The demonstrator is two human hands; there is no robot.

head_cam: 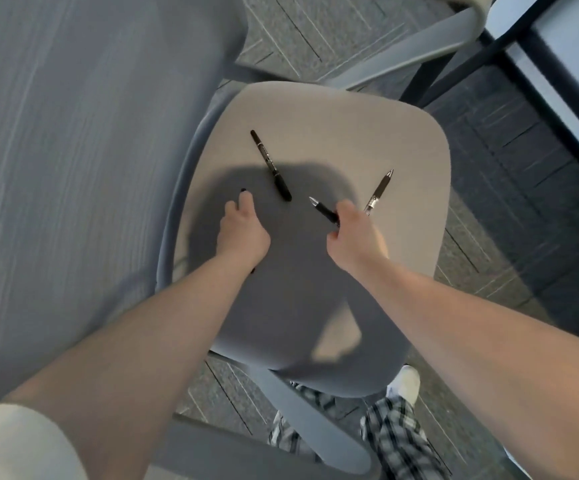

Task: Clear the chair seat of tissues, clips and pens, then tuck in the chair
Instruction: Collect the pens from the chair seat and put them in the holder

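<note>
We look down on the chair seat [315,271], a light grey cushion with rounded corners that fills the middle of the view, with the chair back [73,168] rising at its left edge and a grey armrest [402,50] beyond its far edge. Under the chair lies a dark carpet [506,185], and at the near edge we see checked trousers [395,441] and a white shoe [406,379]. Our two bare forearms reach over the near part of the seat. The left hand [243,233] is curled near the left edge of the seat, the fingers closed around a dark thing of which only the tip shows above the thumb; we cannot tell what it is. The right hand [353,237] is closed around a black pen [324,211], whose tip points toward the middle of the seat. A black marker [270,165] lies free in the middle of the seat, apart from both hands. A second pen [379,190], with a clear barrel, lies near the right edge, just beside the right hand.
</note>
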